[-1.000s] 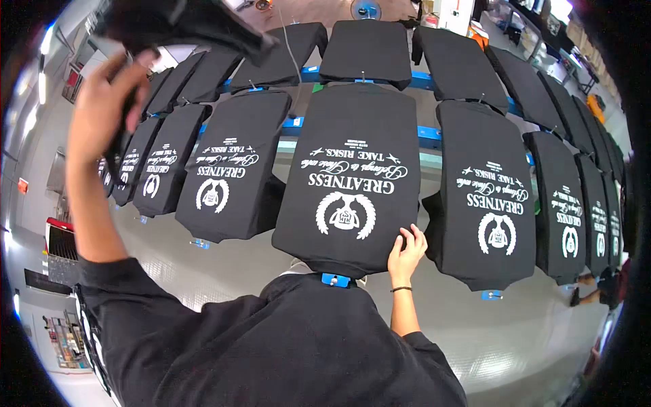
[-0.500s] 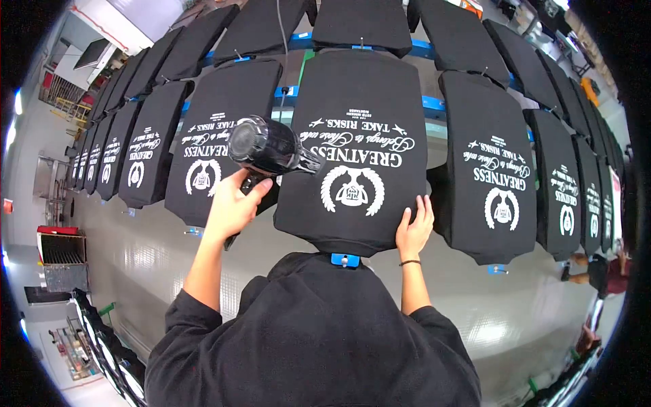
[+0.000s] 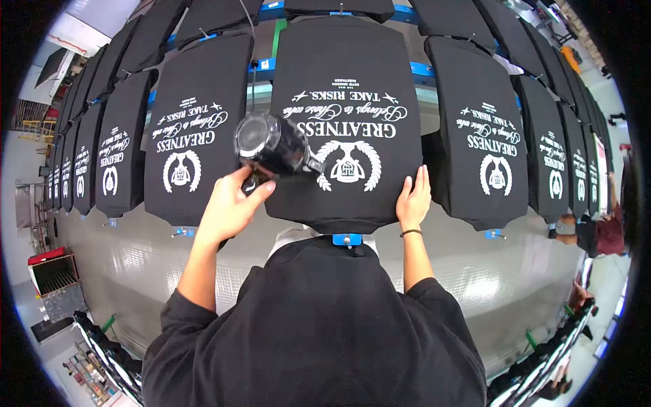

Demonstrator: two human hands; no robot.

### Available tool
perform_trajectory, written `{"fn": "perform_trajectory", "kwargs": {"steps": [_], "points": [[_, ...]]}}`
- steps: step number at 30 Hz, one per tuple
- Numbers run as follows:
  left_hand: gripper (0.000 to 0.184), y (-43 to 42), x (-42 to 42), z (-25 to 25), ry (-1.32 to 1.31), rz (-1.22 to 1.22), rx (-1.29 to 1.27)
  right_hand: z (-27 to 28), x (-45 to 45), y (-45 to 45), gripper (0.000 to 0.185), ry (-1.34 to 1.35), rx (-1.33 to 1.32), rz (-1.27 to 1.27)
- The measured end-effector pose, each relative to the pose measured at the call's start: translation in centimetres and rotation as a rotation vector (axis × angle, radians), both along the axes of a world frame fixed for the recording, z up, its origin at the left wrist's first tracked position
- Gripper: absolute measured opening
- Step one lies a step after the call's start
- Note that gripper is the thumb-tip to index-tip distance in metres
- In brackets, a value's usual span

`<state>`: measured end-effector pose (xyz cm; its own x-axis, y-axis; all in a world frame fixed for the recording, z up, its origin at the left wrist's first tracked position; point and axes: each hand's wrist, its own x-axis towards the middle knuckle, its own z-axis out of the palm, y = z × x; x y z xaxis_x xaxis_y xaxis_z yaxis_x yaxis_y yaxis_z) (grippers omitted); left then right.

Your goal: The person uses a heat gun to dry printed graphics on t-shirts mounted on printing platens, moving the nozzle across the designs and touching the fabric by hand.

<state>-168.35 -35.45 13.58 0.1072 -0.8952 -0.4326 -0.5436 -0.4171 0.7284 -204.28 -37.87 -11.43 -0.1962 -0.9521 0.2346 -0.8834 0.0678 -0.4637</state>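
My left hand (image 3: 229,207) is wrapped around the handle of a black hair dryer (image 3: 274,144). The dryer's nozzle points right, over the left side of the white laurel crest on a black T-shirt (image 3: 346,57). This shirt is stretched over a flat board in front of me, its white print upside down from where I stand and reading "GREATNESS" and "TAKE RISKS". Fingers extended, my right hand (image 3: 413,200) lies against the shirt's right edge near its lower corner. A dark cord (image 3: 253,68) runs upward behind the dryer.
More boards carry printed black shirts on the left (image 3: 196,88) and on the right (image 3: 475,88). A second row of dark boards (image 3: 339,5) lies beyond a blue rail (image 3: 422,69). A blue bracket (image 3: 347,239) sits below my board. Another person (image 3: 607,236) is at far right.
The view has shifted, and the boards sit higher in it. The dryer's nozzle has moved from beside the lettering toward the crest. My right hand remains at the shirt's edge.
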Motion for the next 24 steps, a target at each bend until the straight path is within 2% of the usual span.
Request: {"fn": "perform_trajectory", "kwargs": {"steps": [4,6,7,9,12,15,16,19,22,24], "points": [[0.033,1.3,-1.6,1.6,-0.006,-0.029,0.051,0.3,-0.4,-0.3,0.049,-0.034,0.0,0.041],[0.034,0.3,-3.2,1.8,-0.093,0.02,-0.001,0.3,-0.7,-0.4,0.051,-0.108,0.057,0.061],[0.034,-0.4,-3.5,0.9,-0.099,0.024,-0.107,0.5,-0.9,-0.5,0.052,-0.144,0.043,0.101],[0.034,-2.6,-4.3,0.1,-0.183,-0.062,-0.219,1.1,-1.2,-0.4,0.052,-0.175,0.05,0.136],[0.034,-5.5,-7.2,0.1,-0.245,-0.043,-0.118,1.0,-1.9,-0.7,0.053,-0.225,0.043,0.2],[0.033,-6.9,-10.7,-0.5,-0.136,-0.076,-0.09,0.9,-2.8,-1.5,0.053,-0.304,0.032,0.266],[0.045,-6.9,-11.9,-0.3,-0.121,-0.068,-0.042,1.1,-3.1,-1.6,0.053,-0.307,0.043,0.269],[0.038,-6.0,-14.0,0.6,-0.086,-0.172,-0.077,1.4,-4.8,-1.9,0.051,-0.26,0.04,0.287],[0.035,-4.3,-14.3,2.3,-0.155,-0.178,0.067,1.3,-6.1,-1.9,0.05,-0.281,0.041,0.298],[0.035,-3.0,-13.6,2.7,-0.171,-0.163,0.05,1.2,-6.7,-1.8,0.05,-0.281,0.05,0.332]]}}
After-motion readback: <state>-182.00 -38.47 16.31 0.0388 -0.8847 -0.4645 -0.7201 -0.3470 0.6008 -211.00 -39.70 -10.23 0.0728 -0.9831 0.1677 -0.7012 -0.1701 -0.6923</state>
